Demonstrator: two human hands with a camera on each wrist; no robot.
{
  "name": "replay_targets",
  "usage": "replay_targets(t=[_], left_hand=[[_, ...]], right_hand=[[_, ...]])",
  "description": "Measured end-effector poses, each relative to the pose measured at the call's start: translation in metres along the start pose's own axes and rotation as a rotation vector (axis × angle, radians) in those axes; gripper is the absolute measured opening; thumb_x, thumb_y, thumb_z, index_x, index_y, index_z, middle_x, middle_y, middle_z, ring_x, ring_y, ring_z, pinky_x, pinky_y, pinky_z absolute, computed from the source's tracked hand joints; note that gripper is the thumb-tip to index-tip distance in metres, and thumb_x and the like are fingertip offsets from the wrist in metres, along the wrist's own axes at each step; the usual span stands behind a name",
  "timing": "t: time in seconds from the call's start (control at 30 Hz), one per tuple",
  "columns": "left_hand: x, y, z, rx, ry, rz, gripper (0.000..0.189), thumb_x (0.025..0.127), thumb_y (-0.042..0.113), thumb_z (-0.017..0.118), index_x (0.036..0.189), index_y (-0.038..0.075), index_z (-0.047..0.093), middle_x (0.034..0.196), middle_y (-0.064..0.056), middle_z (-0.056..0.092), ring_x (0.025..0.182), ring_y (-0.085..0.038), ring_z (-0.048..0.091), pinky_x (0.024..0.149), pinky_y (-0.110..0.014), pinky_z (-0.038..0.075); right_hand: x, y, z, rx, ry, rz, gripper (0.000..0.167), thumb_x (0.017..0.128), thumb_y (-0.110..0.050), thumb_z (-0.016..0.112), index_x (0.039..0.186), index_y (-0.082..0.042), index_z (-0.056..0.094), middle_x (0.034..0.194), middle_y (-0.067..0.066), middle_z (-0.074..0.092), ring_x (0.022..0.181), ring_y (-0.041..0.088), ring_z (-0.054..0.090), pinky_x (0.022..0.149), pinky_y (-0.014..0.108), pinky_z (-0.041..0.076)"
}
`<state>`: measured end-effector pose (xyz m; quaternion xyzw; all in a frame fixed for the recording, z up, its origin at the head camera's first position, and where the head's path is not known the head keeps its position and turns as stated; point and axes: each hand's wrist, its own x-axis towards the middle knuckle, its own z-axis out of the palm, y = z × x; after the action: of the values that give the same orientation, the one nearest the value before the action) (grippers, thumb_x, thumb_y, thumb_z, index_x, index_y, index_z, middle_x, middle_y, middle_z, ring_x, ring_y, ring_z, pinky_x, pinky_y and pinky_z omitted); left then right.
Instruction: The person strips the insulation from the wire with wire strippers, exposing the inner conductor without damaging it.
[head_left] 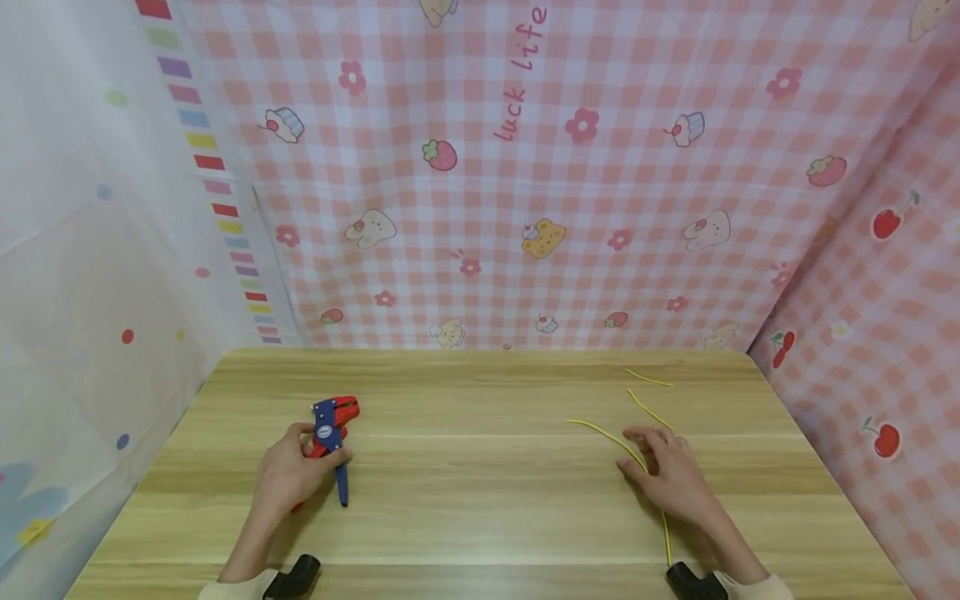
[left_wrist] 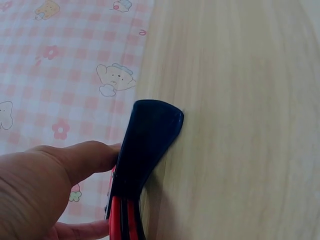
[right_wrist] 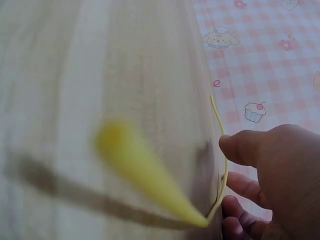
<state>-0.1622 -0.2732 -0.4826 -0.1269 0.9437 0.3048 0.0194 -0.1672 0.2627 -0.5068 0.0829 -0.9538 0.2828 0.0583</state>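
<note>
On the left of the wooden table, my left hand [head_left: 288,473] grips a wire stripper [head_left: 325,423] with a blue and red body. Its red head points toward the back. The thumb lies on one side of the tool, and the left wrist view shows the blue handle [left_wrist: 150,135] close up. At the right, my right hand [head_left: 671,477] hovers low over a long yellow wire [head_left: 600,429], thumb and index fingertips apart with the wire running between them. In the right wrist view, one wire end [right_wrist: 135,160] looms blurred near the camera.
Two shorter yellow wires, a nearer wire [head_left: 651,410] and a farther wire [head_left: 649,378], lie beyond my right hand. A pink checked curtain [head_left: 510,192] hangs behind the wooden table [head_left: 480,500], with more patterned cloth at both sides.
</note>
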Motion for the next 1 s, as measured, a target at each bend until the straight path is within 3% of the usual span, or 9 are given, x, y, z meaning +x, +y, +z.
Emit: replay_targets(t=[0.3, 0.57, 0.83, 1.0], left_hand=[[0.0001, 0.0003, -0.0002, -0.019, 0.002, -0.008, 0.087, 0.083, 0.055, 0.079, 0.14, -0.003, 0.047, 0.099, -0.016, 0.064, 0.087, -0.029, 0.059, 0.065, -0.03, 0.041], [0.0003, 0.0009, -0.0005, -0.021, 0.004, -0.022, 0.087, 0.082, 0.056, 0.08, 0.14, -0.001, 0.048, 0.1, -0.016, 0.065, 0.087, -0.028, 0.061, 0.065, -0.03, 0.042], [-0.0023, 0.0018, -0.0029, -0.025, -0.018, -0.049, 0.088, 0.082, 0.054, 0.08, 0.141, -0.001, 0.047, 0.101, -0.016, 0.064, 0.086, -0.028, 0.059, 0.062, -0.028, 0.041], [-0.0019, 0.0033, -0.0027, -0.041, -0.015, -0.033, 0.088, 0.081, 0.051, 0.082, 0.141, -0.001, 0.046, 0.103, -0.018, 0.065, 0.087, -0.028, 0.06, 0.063, -0.028, 0.041]], right_hand=[[0.0031, 0.0013, 0.0024, 0.021, 0.075, -0.012, 0.024, 0.092, -0.021, 0.076, 0.112, -0.01, 0.068, 0.097, 0.005, 0.06, 0.095, 0.024, 0.05, 0.081, 0.036, 0.038], [0.0041, 0.0, 0.003, 0.046, 0.088, 0.059, 0.01, 0.093, -0.016, 0.074, 0.098, -0.011, 0.067, 0.091, 0.003, 0.06, 0.09, 0.021, 0.049, 0.076, 0.031, 0.036], [0.0072, -0.0011, 0.0042, 0.081, 0.103, 0.076, 0.006, 0.091, -0.011, 0.075, 0.093, -0.01, 0.069, 0.084, 0.002, 0.061, 0.079, 0.015, 0.048, 0.07, 0.025, 0.037], [0.0065, -0.0029, 0.0006, 0.11, 0.077, 0.131, 0.006, 0.092, -0.012, 0.074, 0.094, -0.008, 0.07, 0.084, 0.002, 0.062, 0.074, 0.011, 0.049, 0.066, 0.022, 0.038]])
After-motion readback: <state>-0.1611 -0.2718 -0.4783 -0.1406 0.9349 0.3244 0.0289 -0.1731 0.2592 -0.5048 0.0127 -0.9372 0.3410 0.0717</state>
